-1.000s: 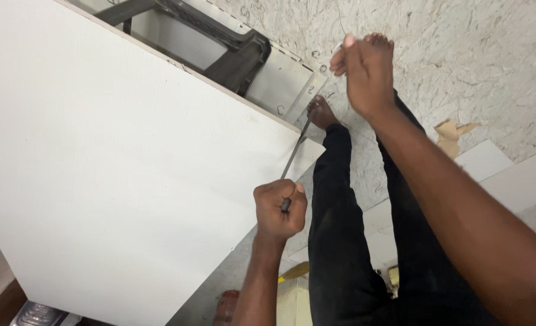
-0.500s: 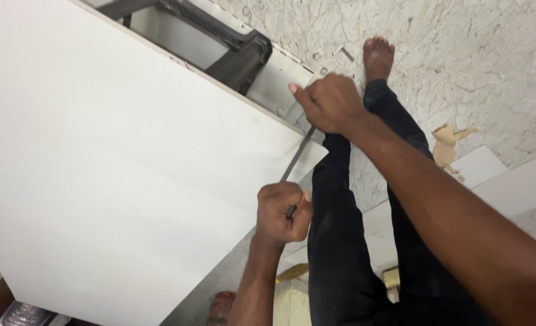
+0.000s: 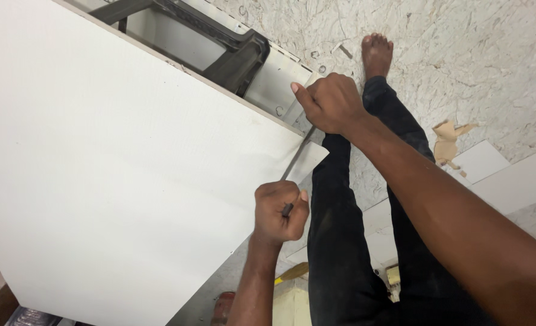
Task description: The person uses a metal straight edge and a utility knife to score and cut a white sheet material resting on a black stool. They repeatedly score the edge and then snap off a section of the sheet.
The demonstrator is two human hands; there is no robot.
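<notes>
- Left hand (image 3: 280,211): fisted around the dark handle of a thin grey metal rod tool (image 3: 296,156), forearm rising from below.
- Right hand (image 3: 329,102): curled shut at the tool's far end, apparently gripping it; arm extended.
- Tool lies along the corner edge of the large white laminated board (image 3: 129,181).

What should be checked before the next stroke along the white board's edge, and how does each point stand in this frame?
1. Left hand closed around the tool handle: ok.
2. Right hand on the far end of the thin metal tool: ok.
3. Tool lying against the white board edge near its corner: ok.
4. Board held firm on the dark stand: cannot tell.
5. Bare foot clear of the tool: ok.
6. Floor free of scraps: not ok.
</notes>
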